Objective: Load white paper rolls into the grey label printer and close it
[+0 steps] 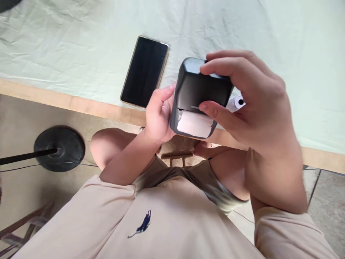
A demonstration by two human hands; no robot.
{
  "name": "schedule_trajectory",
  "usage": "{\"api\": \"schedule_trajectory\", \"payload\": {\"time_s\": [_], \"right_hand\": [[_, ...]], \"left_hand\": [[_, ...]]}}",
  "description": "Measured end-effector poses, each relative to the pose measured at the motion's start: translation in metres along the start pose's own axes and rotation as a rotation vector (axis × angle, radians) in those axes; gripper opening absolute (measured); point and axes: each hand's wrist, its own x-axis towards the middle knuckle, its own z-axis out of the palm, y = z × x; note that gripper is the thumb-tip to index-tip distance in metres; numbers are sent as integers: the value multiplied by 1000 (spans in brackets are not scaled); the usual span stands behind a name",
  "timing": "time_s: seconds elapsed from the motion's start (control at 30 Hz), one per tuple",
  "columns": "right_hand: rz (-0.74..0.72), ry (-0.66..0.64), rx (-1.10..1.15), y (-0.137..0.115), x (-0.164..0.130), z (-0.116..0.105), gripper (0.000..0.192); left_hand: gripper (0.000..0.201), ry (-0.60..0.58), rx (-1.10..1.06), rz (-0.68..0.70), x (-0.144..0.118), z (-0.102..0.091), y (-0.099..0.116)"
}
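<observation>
- Presently, the left hand (159, 117) is cupping the black device (202, 90) from its left side, fingers mostly hidden.
- The right hand (260, 93) is pinching it, thumb on the front, fingertips on top.
- White paper (194, 123) is showing at its lower end.
- Both hands are holding it over the table edge (88, 103), near a phone (145, 72).

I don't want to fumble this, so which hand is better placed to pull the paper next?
Probably your right hand: its thumb lies over the black device, close to the white paper. Your left hand holds the device's left side, so it seems better placed to steady it.
</observation>
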Motion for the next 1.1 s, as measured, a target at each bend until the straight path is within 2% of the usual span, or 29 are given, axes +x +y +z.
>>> {"api": "schedule_trajectory", "payload": {"time_s": [0.13,0.27,0.37,0.47,0.63,0.7,0.8,0.87,0.97,1.0,1.03,1.1], "right_hand": [[-14,-16,-36,-3,1,-2,28],[-10,-23,-57,0,1,-3,28],[11,-41,-73,4,0,-3,31],[-54,-18,-63,11,-2,-6,28],[-83,-27,-103,15,-7,-16,35],[-74,-60,-83,12,-8,-18,46],[-56,-75,-82,10,-9,-17,54],[-76,19,-107,11,-9,-15,45],[-106,272,-138,11,-7,-12,28],[-97,289,-139,10,-7,-12,23],[-86,255,-139,9,-6,-13,19],[-72,94,-167,7,-5,-15,20]], "left_hand": [[57,4,-18,93,2,0,1],[54,-52,-20,96,7,-5,0],[51,-51,-52,100,10,-8,-2],[44,-46,-91,103,12,-8,-4],[16,47,-86,108,13,-3,-2],[26,61,-106,150,12,-1,-1],[35,-7,-93,163,12,-1,0],[37,-72,-56,143,12,-1,0],[39,-111,-11,82,13,-3,2],[41,-114,-11,62,12,-3,2],[45,-127,-18,46,12,-3,3],[51,-178,-52,38,9,-2,3]]}}
